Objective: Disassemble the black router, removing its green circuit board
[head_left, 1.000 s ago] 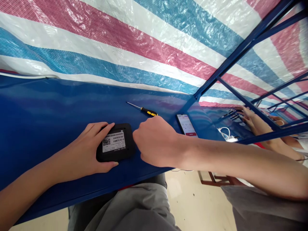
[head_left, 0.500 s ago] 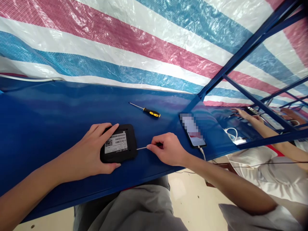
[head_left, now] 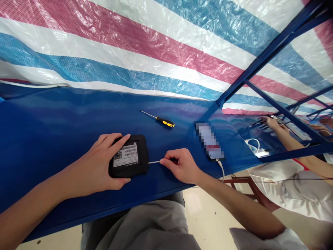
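Note:
A black box-shaped device [head_left: 142, 152] with a white barcode label lies on the blue table, label side up. My left hand [head_left: 106, 163] is closed around its left part, fingers over the far edge and thumb along the near one. In my right hand [head_left: 180, 165] is a screwdriver [head_left: 154, 162]; its thin shaft points left and its tip meets the device's right side. Fingers cover most of its handle. Beyond the hands lies a second screwdriver [head_left: 164, 122] with a black and yellow handle, touched by neither hand.
A phone [head_left: 210, 140] with a white cable plugged in rests right of my right hand. Blue metal frame bars [head_left: 270, 52] rise at the right. Past them are another person's hand [head_left: 273, 123] and a white adapter [head_left: 261, 152]. Striped plastic sheeting [head_left: 130, 45] hangs behind the table [head_left: 65, 114].
My right hand has turned slightly on the screwdriver and sits a little lower. My left hand and the device have hardly moved. The other person's hand at the right has shifted.

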Tool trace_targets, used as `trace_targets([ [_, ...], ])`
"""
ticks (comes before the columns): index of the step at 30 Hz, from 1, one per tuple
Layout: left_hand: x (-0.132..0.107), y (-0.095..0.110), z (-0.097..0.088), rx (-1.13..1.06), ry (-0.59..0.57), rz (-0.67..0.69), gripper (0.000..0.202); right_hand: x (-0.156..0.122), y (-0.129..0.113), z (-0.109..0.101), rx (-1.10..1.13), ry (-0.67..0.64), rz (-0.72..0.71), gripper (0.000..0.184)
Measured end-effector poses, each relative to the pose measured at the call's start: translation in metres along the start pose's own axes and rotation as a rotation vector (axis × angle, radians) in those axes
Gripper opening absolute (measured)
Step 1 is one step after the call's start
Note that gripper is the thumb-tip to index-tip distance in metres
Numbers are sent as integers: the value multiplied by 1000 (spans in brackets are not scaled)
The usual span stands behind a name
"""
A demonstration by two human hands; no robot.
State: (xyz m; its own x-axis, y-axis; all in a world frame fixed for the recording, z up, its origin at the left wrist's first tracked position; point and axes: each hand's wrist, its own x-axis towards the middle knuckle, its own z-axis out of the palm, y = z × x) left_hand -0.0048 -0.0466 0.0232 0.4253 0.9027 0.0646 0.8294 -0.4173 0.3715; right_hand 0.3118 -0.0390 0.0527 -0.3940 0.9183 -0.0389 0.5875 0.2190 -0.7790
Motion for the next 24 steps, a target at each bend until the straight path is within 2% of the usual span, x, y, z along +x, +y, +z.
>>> trace_targets([
  [10, 0, 14, -6, -51, 11, -58, 113, -1, 3, 3, 42, 41, -51, 40],
  [17, 1, 3, -5, -13, -45, -25, 117, -2, 3, 4, 29, 80, -148, 40],
  [24, 1, 13, -7, -32, -5, -44, 111, -1, 2, 3, 59, 40, -57, 39],
])
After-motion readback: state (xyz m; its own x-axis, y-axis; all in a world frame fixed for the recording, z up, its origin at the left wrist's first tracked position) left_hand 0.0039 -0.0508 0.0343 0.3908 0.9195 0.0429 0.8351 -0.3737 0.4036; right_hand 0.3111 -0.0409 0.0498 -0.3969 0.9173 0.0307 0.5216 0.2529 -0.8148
